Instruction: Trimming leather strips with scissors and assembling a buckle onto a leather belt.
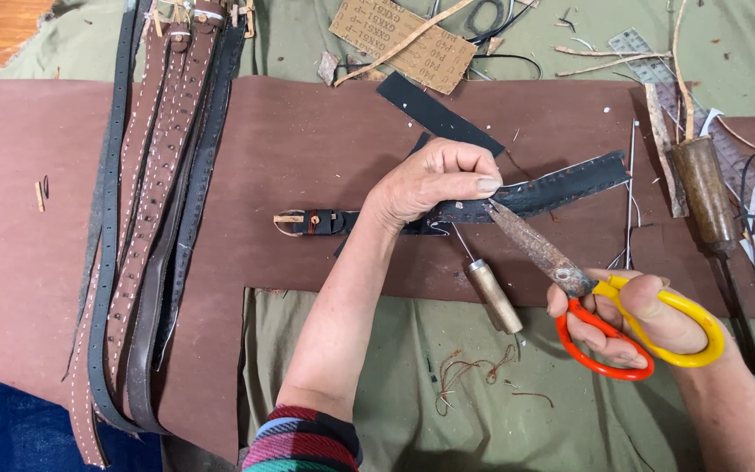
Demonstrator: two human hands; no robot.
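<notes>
- While the left hand presses flat on a black strap, fingers curled over its top edge and thumb along it, the strap lies across a brown leather sheet, slanting up to the right.
- The strap's left end carries a buckle, clear of the hand.
- The right hand grips scissors with one orange and one yellow loop, fingers through the loops.
- The rusty blades look nearly closed, and their tip meets the strap's lower edge just beside the left thumb.
- An awl with a pale wooden handle lies under the strap, its point running beneath the hand.
- A bundle of belts, brown and black, lies lengthwise on the left of the sheet, well apart from both hands.
- A dark-handled tool rests on the right, near a clear ruler.
- A card piece sits at the top on green cloth.
</notes>
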